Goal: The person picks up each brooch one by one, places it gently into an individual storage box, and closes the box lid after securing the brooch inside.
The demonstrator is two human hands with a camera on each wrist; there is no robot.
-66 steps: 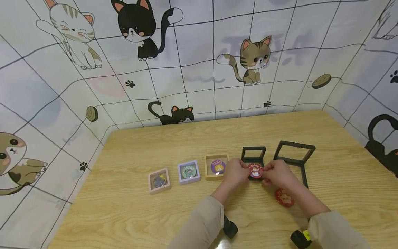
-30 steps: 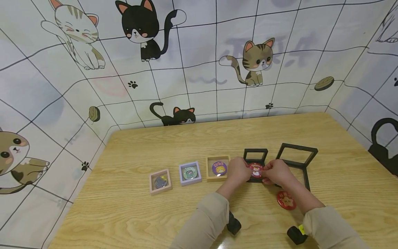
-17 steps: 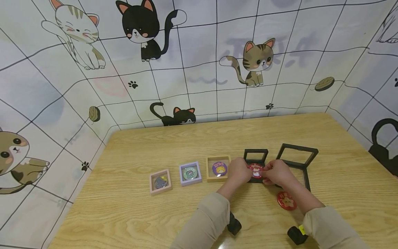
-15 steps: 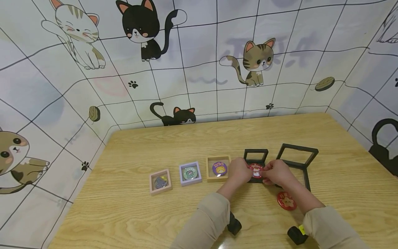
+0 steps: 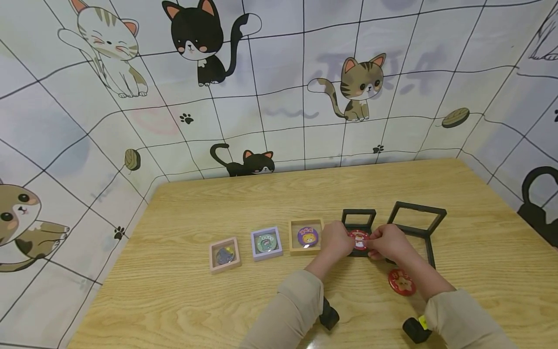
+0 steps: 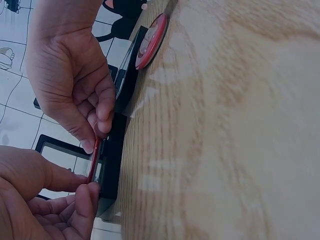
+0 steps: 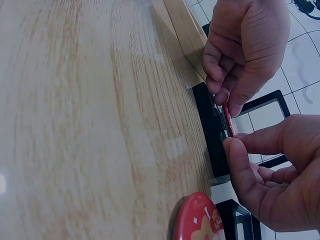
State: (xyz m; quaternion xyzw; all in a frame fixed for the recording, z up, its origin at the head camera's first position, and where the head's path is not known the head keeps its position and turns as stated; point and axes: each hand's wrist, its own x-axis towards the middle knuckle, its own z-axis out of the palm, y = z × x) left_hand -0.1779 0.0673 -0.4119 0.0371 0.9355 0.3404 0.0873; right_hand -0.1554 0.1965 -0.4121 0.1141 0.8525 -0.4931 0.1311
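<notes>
Between both hands is a round red badge with a white figure, just over the lower half of a small black frame that stands opened on its hinge. My left hand pinches the badge's left edge between thumb and fingers. The right hand pinches the opposite edge the same way. Seen edge-on in the left wrist view, the thin badge sits at the frame's opening, slightly tilted. Whether it touches the frame's film I cannot tell. Another red badge with a star-like face lies below the right hand.
A larger black frame stands opened at right, partly behind the right hand. To the left are a yellow frame with a purple badge, a lilac frame with a green one, and a pink frame with a grey item.
The view shifted slightly between the two oldest frames. Since then, both hands hold the red badge in nearly the same place over the small black frame.
</notes>
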